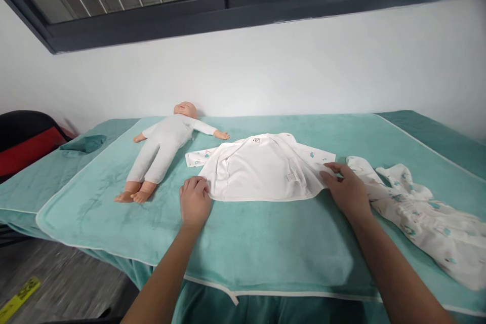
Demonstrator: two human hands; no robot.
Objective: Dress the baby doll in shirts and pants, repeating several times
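Note:
A small white baby top (261, 167) lies spread open, inside up, on a teal towel (266, 248). My left hand (194, 200) rests at its lower left corner with fingers curled on the hem. My right hand (346, 190) lies at its lower right corner, fingers stretched out flat on the fabric. A baby doll (163, 147) in a pale bodysuit lies on its back to the left of the top, arms spread, not touched by either hand.
Printed white baby trousers (421, 223) lie crumpled at the right. The towel covers a teal padded table (429, 134) against a white wall under a dark-framed window. A folded teal cloth (83, 144) and a red-black object (26, 144) sit far left.

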